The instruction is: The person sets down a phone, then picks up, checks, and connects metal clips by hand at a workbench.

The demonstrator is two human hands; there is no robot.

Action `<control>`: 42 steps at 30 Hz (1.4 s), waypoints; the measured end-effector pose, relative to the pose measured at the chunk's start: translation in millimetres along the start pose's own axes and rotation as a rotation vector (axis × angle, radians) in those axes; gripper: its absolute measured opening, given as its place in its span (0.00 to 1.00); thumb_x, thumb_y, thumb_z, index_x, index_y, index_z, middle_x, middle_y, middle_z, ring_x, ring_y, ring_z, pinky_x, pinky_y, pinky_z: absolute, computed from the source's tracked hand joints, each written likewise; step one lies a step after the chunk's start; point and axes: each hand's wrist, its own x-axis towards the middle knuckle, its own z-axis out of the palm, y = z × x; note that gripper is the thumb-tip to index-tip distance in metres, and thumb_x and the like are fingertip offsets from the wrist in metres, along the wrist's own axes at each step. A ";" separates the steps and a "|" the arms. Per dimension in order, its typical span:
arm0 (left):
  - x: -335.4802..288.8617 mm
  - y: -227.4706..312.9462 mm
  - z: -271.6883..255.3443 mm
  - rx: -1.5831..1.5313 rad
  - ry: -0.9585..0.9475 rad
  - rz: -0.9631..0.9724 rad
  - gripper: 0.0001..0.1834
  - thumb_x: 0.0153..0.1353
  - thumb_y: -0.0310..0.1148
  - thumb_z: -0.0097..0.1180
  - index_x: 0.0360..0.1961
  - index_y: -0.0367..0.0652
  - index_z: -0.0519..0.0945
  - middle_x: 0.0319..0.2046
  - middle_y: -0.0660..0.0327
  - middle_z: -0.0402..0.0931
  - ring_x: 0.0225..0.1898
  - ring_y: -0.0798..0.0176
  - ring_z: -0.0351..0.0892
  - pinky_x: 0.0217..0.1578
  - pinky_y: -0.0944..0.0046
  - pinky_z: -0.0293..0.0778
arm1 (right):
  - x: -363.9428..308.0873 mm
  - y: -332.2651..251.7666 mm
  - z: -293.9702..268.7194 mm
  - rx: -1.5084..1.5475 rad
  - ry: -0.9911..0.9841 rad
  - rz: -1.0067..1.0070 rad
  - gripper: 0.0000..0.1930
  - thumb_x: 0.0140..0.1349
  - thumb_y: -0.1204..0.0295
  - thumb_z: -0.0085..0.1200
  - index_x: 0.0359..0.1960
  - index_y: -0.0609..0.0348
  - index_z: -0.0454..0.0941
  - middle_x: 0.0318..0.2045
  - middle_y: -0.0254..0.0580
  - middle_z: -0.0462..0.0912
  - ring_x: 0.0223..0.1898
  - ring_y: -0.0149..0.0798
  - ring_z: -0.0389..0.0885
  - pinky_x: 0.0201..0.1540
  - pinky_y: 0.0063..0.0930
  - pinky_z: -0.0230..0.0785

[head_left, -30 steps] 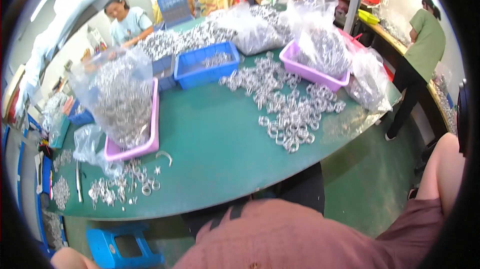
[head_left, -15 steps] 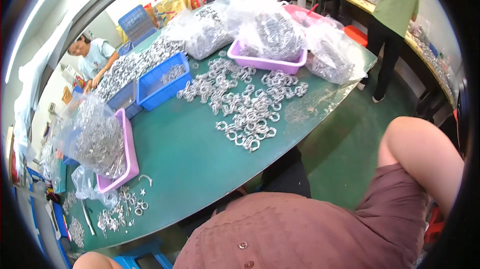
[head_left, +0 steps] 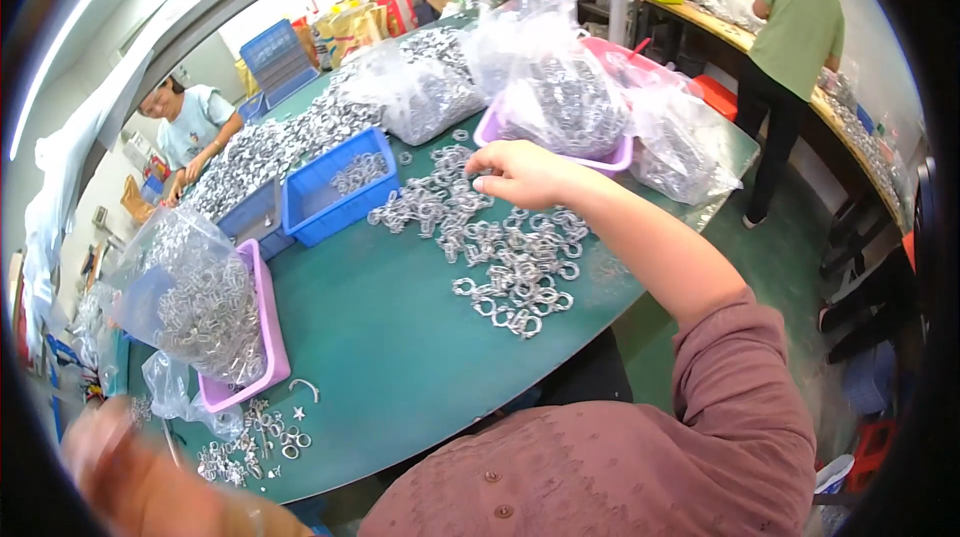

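Note:
A loose heap of silver ring-shaped metal pieces (head_left: pixel 520 267) is spread over the green table (head_left: pixel 370 337). Above its far side reaches my right hand (head_left: pixel 518 175), with thumb and fingers apart and nothing visible between them. My left hand (head_left: pixel 105 452) is smeared by motion at the lower left, so its fingers cannot be made out. Closest to it are small silver parts (head_left: pixel 240 452) and a few rings near the table's left end. A pink tray (head_left: pixel 272 337) there holds a clear bag of metal pieces (head_left: pixel 210 312).
Behind the heap stand a blue bin (head_left: pixel 300 207) with some rings and a lilac tray (head_left: pixel 622 157) under a full plastic bag (head_left: pixel 565 102). One person (head_left: pixel 195 127) handles parts at the far left; another (head_left: pixel 795 27) stands at a side bench. A red stool (head_left: pixel 872 457) is at right.
My right arm has swung in from the right, bringing the hand over the ring heap. My left hand has come into view at the lower left. The view has shifted slightly.

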 end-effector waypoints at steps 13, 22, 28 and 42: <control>-87.3 -331.3 113.5 0.617 -0.729 -0.494 0.20 0.53 0.36 0.51 0.48 0.42 0.71 0.49 0.51 0.66 0.51 0.50 0.64 0.51 0.57 0.61 | 180.0 84.6 126.4 -0.330 -0.199 0.208 0.23 0.55 0.56 0.46 0.52 0.50 0.67 0.55 0.43 0.62 0.56 0.48 0.58 0.54 0.47 0.55; -88.5 -351.6 141.8 0.686 -0.882 -0.625 0.23 0.48 0.44 0.56 0.44 0.45 0.73 0.42 0.52 0.67 0.46 0.49 0.65 0.48 0.58 0.63 | 141.5 75.0 119.3 -0.281 -0.341 -0.001 0.18 0.55 0.55 0.43 0.43 0.48 0.73 0.43 0.51 0.71 0.49 0.50 0.67 0.49 0.45 0.61; -96.2 -300.7 123.7 0.497 -1.038 -0.685 0.15 0.48 0.42 0.56 0.34 0.44 0.78 0.37 0.52 0.69 0.43 0.49 0.67 0.46 0.57 0.65 | 124.8 57.0 100.4 -0.074 -0.582 -0.119 0.18 0.51 0.62 0.50 0.42 0.57 0.73 0.39 0.49 0.73 0.44 0.50 0.70 0.48 0.36 0.63; -83.0 -326.4 117.3 0.665 -0.813 -0.493 0.19 0.52 0.33 0.52 0.46 0.38 0.71 0.47 0.51 0.66 0.48 0.48 0.66 0.48 0.57 0.64 | 182.8 71.1 109.8 -0.584 -0.335 0.313 0.16 0.52 0.65 0.49 0.42 0.54 0.76 0.45 0.45 0.73 0.50 0.45 0.69 0.48 0.42 0.61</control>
